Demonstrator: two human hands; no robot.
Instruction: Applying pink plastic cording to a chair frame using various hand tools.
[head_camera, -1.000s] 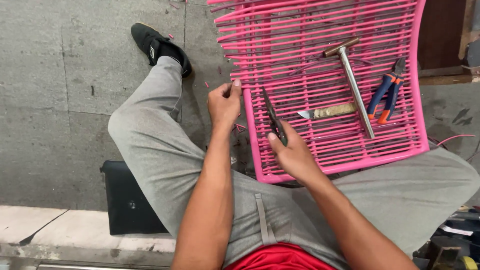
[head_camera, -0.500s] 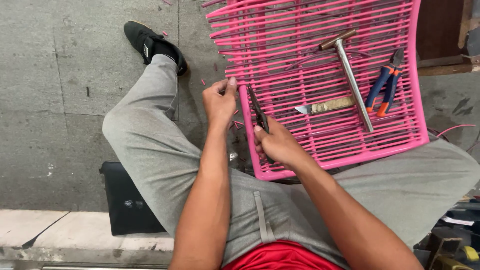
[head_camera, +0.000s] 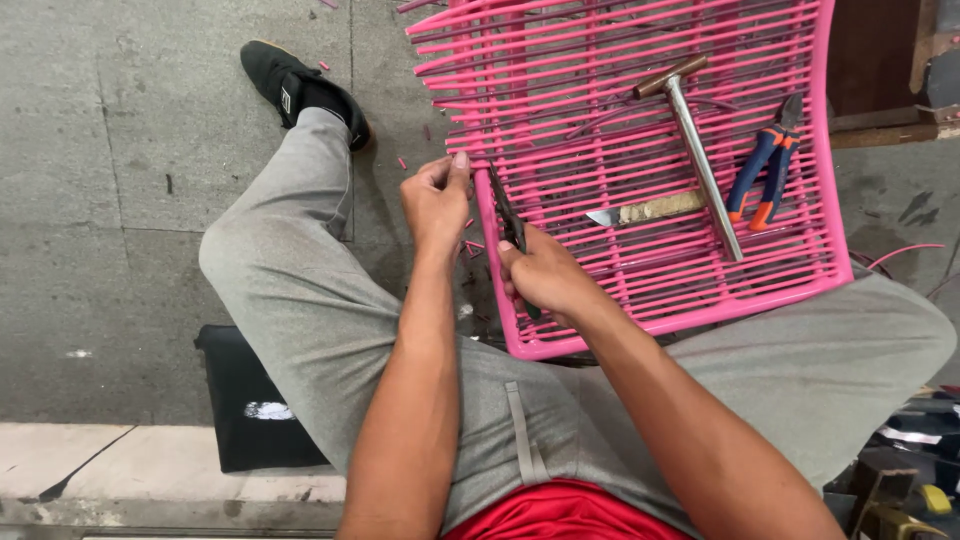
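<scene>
Nearby, hammer (head_camera: 700, 160), knife (head_camera: 648, 211), blue pliers (head_camera: 762, 172) on pink seat (head_camera: 640, 320); right hand (head_camera: 545, 277) grip pinching dark pliers (head_camera: 508, 215)

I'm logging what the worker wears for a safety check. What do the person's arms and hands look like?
Both arms are bare to above the elbow, no sleeves in view. The left hand and right hand wear no gloves, and no rings, watch or wristbands show.

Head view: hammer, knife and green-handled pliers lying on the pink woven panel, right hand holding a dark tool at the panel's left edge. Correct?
One thing is off: the pliers have blue and orange handles, not green, as the head view shows. The rest stands: the hammer and knife lie on the pink woven panel, and the right hand holds a dark tool at the panel's left edge.
</scene>
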